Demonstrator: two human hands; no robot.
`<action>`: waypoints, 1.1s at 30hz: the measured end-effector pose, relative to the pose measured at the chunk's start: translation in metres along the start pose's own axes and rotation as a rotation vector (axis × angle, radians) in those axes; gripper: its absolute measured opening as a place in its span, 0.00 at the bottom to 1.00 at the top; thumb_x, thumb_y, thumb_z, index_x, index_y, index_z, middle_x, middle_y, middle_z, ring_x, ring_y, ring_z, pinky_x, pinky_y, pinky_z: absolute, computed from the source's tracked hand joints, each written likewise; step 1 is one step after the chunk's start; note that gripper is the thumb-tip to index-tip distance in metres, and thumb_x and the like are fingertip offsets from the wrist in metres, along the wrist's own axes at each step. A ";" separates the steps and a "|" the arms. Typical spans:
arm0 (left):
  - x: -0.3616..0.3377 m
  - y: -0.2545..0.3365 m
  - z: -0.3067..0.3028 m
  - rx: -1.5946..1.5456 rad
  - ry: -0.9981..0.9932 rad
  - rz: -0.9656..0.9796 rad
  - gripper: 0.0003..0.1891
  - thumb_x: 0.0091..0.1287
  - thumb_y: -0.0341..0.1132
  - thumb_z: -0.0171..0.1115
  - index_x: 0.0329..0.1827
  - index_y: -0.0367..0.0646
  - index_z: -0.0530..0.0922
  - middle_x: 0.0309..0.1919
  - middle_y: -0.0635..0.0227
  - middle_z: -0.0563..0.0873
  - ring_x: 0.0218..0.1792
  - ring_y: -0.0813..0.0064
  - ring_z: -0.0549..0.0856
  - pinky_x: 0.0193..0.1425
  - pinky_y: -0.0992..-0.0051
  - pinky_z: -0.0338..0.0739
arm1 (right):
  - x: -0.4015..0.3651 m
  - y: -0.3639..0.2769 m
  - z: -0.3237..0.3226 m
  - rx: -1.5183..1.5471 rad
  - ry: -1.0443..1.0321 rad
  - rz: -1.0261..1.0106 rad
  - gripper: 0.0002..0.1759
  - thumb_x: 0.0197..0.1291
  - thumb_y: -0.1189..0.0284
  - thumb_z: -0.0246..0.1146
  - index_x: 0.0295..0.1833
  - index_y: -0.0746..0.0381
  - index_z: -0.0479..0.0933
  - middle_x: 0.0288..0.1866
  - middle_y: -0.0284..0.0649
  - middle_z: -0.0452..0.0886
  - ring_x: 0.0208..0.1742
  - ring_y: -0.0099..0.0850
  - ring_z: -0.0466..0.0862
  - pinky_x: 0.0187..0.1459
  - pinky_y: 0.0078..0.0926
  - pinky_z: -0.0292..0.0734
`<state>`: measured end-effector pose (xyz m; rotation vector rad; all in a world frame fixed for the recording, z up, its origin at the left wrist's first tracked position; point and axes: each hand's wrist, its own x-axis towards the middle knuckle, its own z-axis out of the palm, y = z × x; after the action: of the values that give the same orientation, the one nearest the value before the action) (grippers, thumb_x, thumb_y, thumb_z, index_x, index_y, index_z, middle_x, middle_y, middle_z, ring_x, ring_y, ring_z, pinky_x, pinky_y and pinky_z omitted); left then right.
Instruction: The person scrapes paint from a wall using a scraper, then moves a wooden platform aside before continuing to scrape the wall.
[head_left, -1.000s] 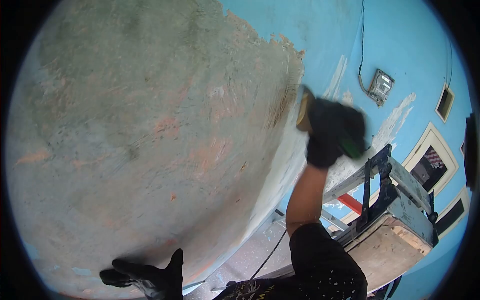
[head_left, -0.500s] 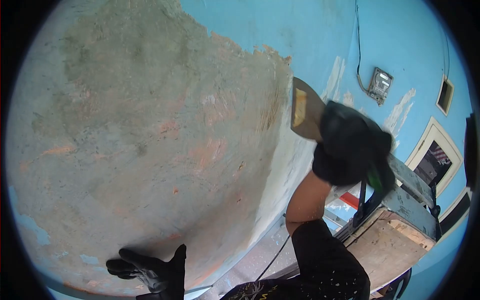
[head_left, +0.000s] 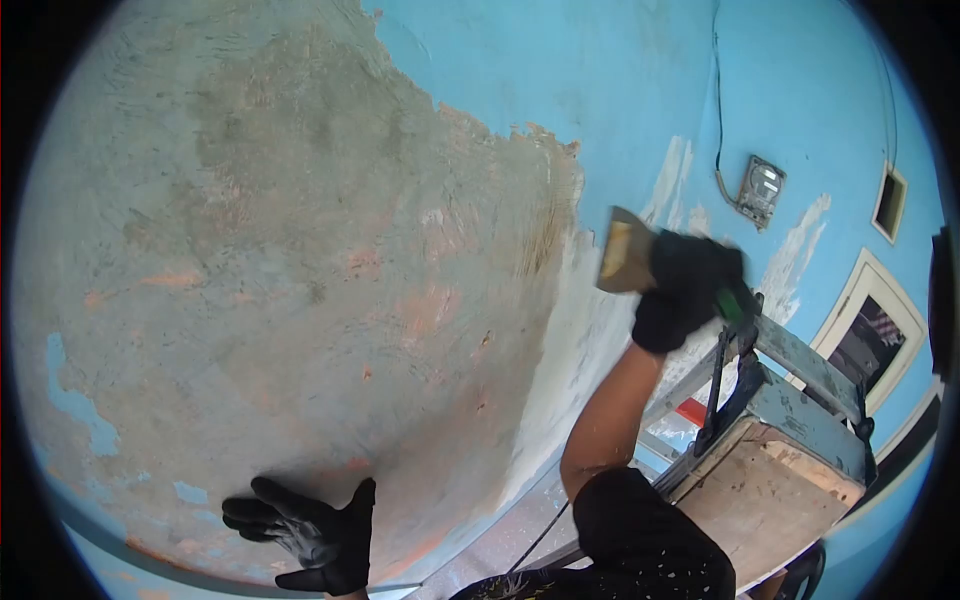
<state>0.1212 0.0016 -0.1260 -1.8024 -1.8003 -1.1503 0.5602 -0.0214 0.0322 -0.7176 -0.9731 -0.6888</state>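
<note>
My right hand (head_left: 692, 285), in a black glove, is wrapped round the handle of a paint scraper (head_left: 628, 258). The broad blade has a yellowish patch on it and points left. It overlaps the whitish strip of wall just beyond the bare grey-brown patch (head_left: 330, 250). A bit of green shows at the lower end of my grip. At the lower left, my gloved left hand (head_left: 305, 525) has its fingers and thumb spread, palm side towards the bared wall surface.
Blue paint (head_left: 520, 60) borders the bare patch with a ragged edge. An electric meter box (head_left: 762, 190) with a cable hangs on the far wall. A stepladder (head_left: 810, 410) with a wooden board (head_left: 765, 490) stands at the right, close below my right hand. Behind it is a framed window (head_left: 870, 330).
My right hand and the scraper have shifted downward, and the blade sits a little farther right of the bare patch. My left hand stays spread in nearly the same spot.
</note>
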 end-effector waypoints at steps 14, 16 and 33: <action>-0.013 0.025 -0.089 -0.435 -0.369 0.334 0.68 0.44 0.45 0.82 0.79 0.36 0.38 0.77 0.34 0.41 0.79 0.40 0.38 0.79 0.47 0.40 | -0.177 -0.187 -0.014 0.534 -0.283 0.537 0.15 0.54 0.82 0.69 0.48 0.65 0.78 0.50 0.44 0.83 0.50 0.37 0.84 0.56 0.39 0.78; -0.031 0.054 -0.116 -0.690 -0.727 0.270 0.62 0.47 0.43 0.79 0.80 0.40 0.44 0.74 0.44 0.58 0.68 0.47 0.72 0.67 0.60 0.71 | -0.158 -0.217 -0.018 0.395 -0.652 0.266 0.21 0.49 0.79 0.71 0.52 0.62 0.79 0.53 0.48 0.81 0.55 0.45 0.81 0.58 0.41 0.74; 0.007 0.218 -0.114 -2.115 -0.361 0.347 0.13 0.73 0.35 0.58 0.31 0.46 0.65 0.17 0.79 0.64 0.17 0.85 0.61 0.23 0.76 0.56 | -0.080 -0.280 -0.199 0.289 -0.728 0.531 0.31 0.47 0.76 0.74 0.60 0.67 0.75 0.62 0.53 0.77 0.65 0.47 0.76 0.64 0.41 0.72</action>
<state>0.2925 -0.1073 0.0134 -2.8801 0.5745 -2.9958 0.4041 -0.3257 -0.0530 -0.9371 -1.4245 0.2088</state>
